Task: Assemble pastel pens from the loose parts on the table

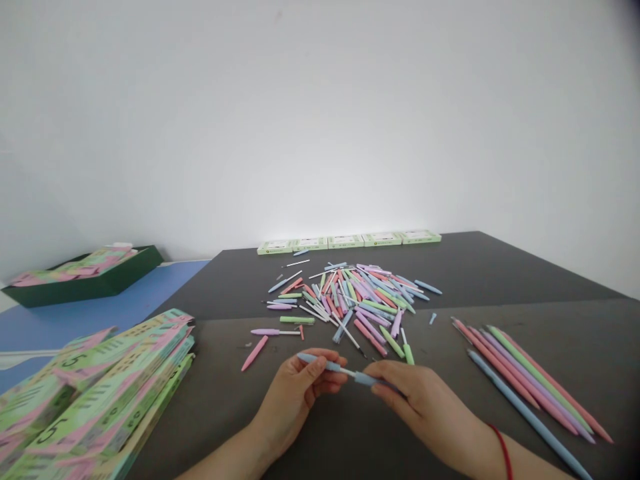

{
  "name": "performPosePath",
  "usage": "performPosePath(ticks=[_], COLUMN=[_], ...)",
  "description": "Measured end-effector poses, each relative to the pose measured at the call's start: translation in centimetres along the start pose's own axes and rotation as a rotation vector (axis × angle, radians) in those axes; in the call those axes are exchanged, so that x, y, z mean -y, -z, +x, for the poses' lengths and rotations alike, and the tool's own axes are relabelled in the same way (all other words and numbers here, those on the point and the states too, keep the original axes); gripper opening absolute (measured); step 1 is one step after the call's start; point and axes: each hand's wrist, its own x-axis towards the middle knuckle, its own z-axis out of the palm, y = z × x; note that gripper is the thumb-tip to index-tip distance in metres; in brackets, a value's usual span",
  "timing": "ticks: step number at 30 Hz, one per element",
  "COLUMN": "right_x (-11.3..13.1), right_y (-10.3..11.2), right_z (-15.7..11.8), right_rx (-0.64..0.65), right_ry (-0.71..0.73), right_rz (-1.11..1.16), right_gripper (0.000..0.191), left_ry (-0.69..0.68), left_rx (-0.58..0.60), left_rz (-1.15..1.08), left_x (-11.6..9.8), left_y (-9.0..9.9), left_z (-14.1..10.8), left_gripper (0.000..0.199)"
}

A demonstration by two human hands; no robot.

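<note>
Low over the front of the dark table, my left hand (pixel 310 380) pinches the blue tapered pen barrel (pixel 311 361), which has a white refill (pixel 346 371) sticking out of its end. Fingers closed, my right hand (pixel 415 393) grips a blue pen piece (pixel 365 379); the refill's other end meets or enters it. Most of that piece is hidden by my right fingers. Just beyond both hands spreads a heap of loose pen parts (pixel 360 293) in pink, green, purple and blue, with white refills among them.
Several assembled pens (pixel 530 380) lie side by side at right. Stacked printed packets (pixel 100 393) fill the front left. Behind them, a dark green tray (pixel 75 290) holds more packets on a blue surface. Flat green-white boxes (pixel 345 241) line the table's far edge.
</note>
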Motion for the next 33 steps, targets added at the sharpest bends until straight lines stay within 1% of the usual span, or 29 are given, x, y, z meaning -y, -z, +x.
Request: performPosePath(ticks=[3, 6, 9, 12, 14, 17, 19, 20, 21, 23, 25, 27, 29, 30, 32, 33], right_x=[0.4, 0.7, 0.7, 0.4, 0.1, -0.2, -0.3, -0.3, -0.3, -0.2, -0.2, -0.2, -0.2, -0.2, -0.1, -0.1], right_y=[-0.4, -0.6, -0.7, -0.9, -1.2, -1.4, -1.3, -1.2, -1.1, -1.0, -1.1, -1.4, -1.6, -1.7, -1.6, -1.5], right_z=[0.0, 0.0, 0.0, 0.1, 0.3, 0.4, 0.5, 0.5, 0.5, 0.5, 0.5, 0.4, 0.3, 0.3, 0.3, 0.4], right_rx=[0.021, 0.026, 0.039, 0.045, 0.092, 0.288, 0.390, 0.403, 0.385, 0.298, 0.255, 0.293, 0.362, 0.377, 0.365, 0.338], right_ry=[0.007, -0.016, -0.022, -0.026, -0.089, -0.272, -0.353, -0.361, -0.352, -0.309, -0.292, -0.323, -0.351, -0.353, -0.333, -0.322], right_rz=[0.013, 0.034, 0.067, 0.170, 0.371, 0.830, 1.029, 1.055, 1.033, 0.929, 0.862, 0.893, 0.967, 0.992, 1.012, 1.008], right_gripper=[0.015, 0.015, 0.015, 0.016, 0.020, 0.029, 0.032, 0.031, 0.030, 0.030, 0.032, 0.033, 0.035, 0.038, 0.039, 0.037], left_ry=[0.027, 0.001, -0.013, -0.004, -0.006, -0.026, -0.045, -0.054, -0.062, -0.071, -0.082, -0.104, -0.135, -0.150, -0.180, -0.192], left_rx=[0.084, 0.075, 0.064, 0.101, 0.141, 0.193, 0.212, 0.215, 0.213, 0.183, 0.139, 0.112, 0.108, 0.110, 0.110, 0.105], left_rz=[0.075, 0.119, 0.094, 0.087, 0.111, 0.164, 0.214, 0.246, 0.276, 0.317, 0.325, 0.328, 0.342, 0.350, 0.356, 0.354], left_x=[0.3, 0.5, 0.6, 0.7, 0.7, 0.6, 0.5, 0.4, 0.3, 0.1, -0.1, -0.3, -0.5, -0.6, -0.8, -0.8], left_y=[-0.6, -1.0, -1.0, -0.7, -0.6, -0.3, -0.2, -0.2, -0.2, -0.3, -0.6, -0.9, -1.1, -1.2, -1.2, -1.2], left_z=[-0.6, -1.0, -1.1, -1.0, -0.9, -0.8, -0.7, -0.7, -0.6, -0.7, -0.9, -1.1, -1.3, -1.3, -1.3, -1.3], left_gripper=[0.024, 0.021, 0.017, 0.016, 0.016, 0.018, 0.019, 0.020, 0.020, 0.021, 0.023, 0.019, 0.013, 0.012, 0.010, 0.009])
